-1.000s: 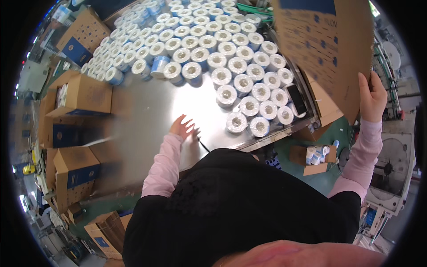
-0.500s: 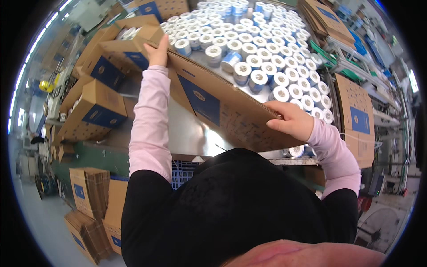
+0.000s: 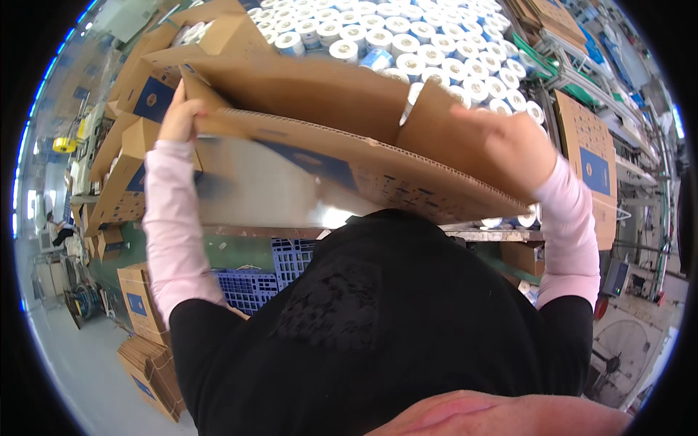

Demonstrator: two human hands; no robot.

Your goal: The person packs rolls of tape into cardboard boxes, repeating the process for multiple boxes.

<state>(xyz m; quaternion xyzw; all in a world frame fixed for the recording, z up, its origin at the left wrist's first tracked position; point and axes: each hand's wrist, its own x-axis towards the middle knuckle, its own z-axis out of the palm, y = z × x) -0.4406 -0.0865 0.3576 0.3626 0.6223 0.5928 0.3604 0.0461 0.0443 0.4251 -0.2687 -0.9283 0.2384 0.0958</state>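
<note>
Open carton (image 3: pixel 342 116) held over table (image 3: pixel 254 178)

At the table's near side, left fingers (image 3: pixel 179 102) clasp one carton end, probably bracing its walls apart; right fingers (image 3: pixel 486 120) blur, grip unclear. Rolls (image 3: pixel 354 34) cover the table's far side.

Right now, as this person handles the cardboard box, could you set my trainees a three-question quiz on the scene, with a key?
1. True or false: the inside of the box can be seen.
2. Which looks blurred: the left hand or the right hand?
3. Pick one. The tops of the rolls beyond the box are: A) green; B) white; C) red.

Key: 1. True. 2. The right hand. 3. B.
</note>
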